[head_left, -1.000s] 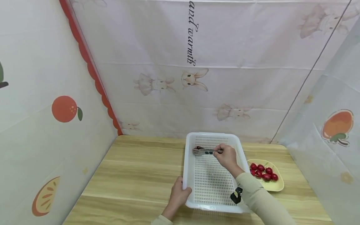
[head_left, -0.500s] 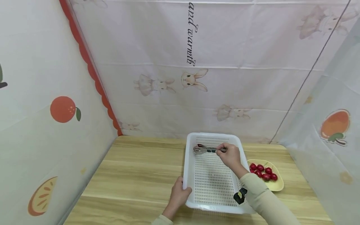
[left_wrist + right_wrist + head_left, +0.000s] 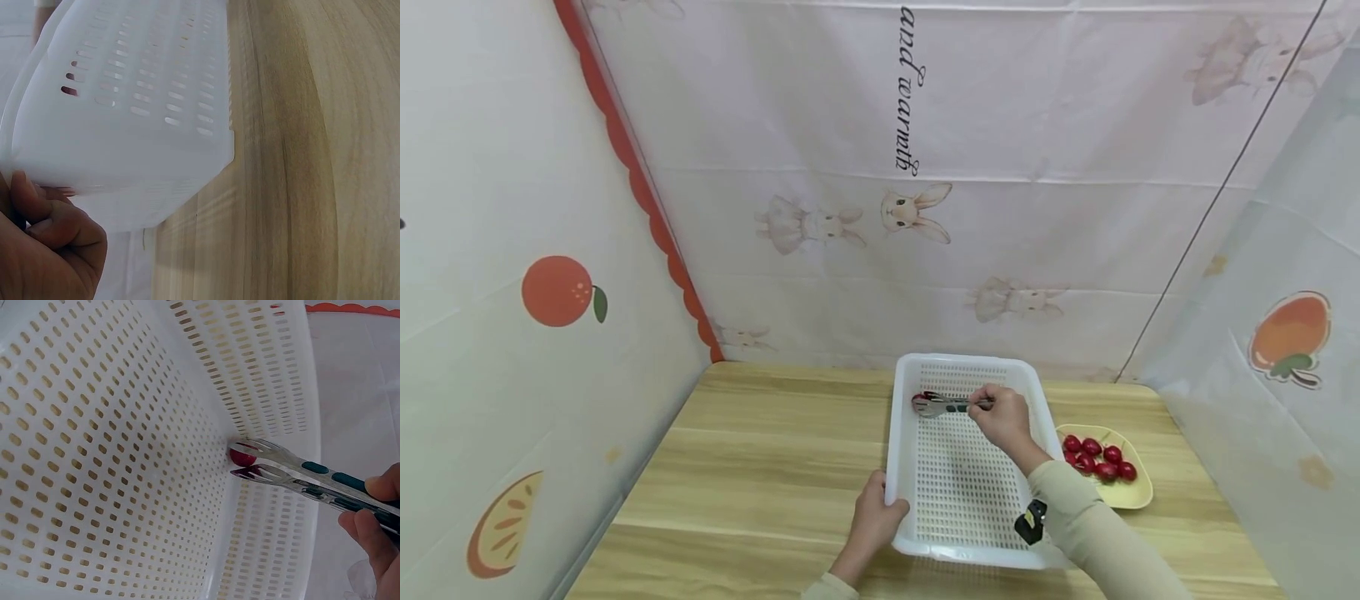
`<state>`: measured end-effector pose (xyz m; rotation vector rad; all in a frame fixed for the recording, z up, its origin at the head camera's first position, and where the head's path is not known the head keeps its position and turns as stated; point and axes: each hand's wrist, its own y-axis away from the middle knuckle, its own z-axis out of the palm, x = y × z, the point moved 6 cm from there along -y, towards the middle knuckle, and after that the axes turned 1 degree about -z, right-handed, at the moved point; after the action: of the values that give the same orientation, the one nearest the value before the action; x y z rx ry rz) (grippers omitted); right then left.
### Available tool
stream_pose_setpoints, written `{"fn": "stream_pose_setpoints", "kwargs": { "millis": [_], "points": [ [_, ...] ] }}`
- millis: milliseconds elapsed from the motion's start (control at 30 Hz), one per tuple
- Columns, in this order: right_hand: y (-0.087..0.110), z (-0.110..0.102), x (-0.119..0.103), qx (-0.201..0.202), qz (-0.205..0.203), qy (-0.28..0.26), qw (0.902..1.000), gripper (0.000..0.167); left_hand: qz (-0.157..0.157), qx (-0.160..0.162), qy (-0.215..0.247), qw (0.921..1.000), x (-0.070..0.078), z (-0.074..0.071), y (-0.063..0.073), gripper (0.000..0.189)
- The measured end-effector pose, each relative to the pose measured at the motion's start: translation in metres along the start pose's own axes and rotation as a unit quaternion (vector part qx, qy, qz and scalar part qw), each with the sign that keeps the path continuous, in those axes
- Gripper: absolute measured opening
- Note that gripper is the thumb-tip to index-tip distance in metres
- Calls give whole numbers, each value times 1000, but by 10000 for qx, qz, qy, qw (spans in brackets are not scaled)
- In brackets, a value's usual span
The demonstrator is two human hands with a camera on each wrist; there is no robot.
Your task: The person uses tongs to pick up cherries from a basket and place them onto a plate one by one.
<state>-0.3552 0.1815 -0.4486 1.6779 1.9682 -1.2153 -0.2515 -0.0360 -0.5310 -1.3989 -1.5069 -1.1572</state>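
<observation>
A white perforated basket (image 3: pixel 964 475) (image 3: pixel 144 94) (image 3: pixel 94 456) sits on the wooden table (image 3: pixel 760 467). My left hand (image 3: pixel 872 521) (image 3: pixel 44 250) grips its near left rim. My right hand (image 3: pixel 1003 417) (image 3: pixel 375 519) holds metal tongs (image 3: pixel 943 404) (image 3: pixel 294 472) reaching into the basket's far left corner. The tong tips clamp a small red fruit (image 3: pixel 919 398) (image 3: pixel 242 456) down at the basket floor by the wall. To the basket's right, a yellow dish (image 3: pixel 1131 492) carries several more red fruits (image 3: pixel 1097 458).
Printed fabric walls close in the table on the left (image 3: pixel 512 292), the back (image 3: pixel 925 208) and the right (image 3: pixel 1285 333). Bare wood (image 3: pixel 312 156) lies left of the basket. A small black device (image 3: pixel 1030 521) is strapped at my right wrist.
The tongs with the red fruit dipped slightly left toward the basket's far left corner. My left hand kept its grip on the rim.
</observation>
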Motion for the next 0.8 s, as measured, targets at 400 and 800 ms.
{"fn": "stream_pose_setpoints", "kwargs": {
  "millis": [400,800],
  "points": [
    [0,-14,-2,239,-282,217,9991,17,89,34,72,9999,2,0,1,38],
    [11,-47,-14,581,-888,-47,9943,16,147,64,71,9998,3,0,0,40]
  ]
}}
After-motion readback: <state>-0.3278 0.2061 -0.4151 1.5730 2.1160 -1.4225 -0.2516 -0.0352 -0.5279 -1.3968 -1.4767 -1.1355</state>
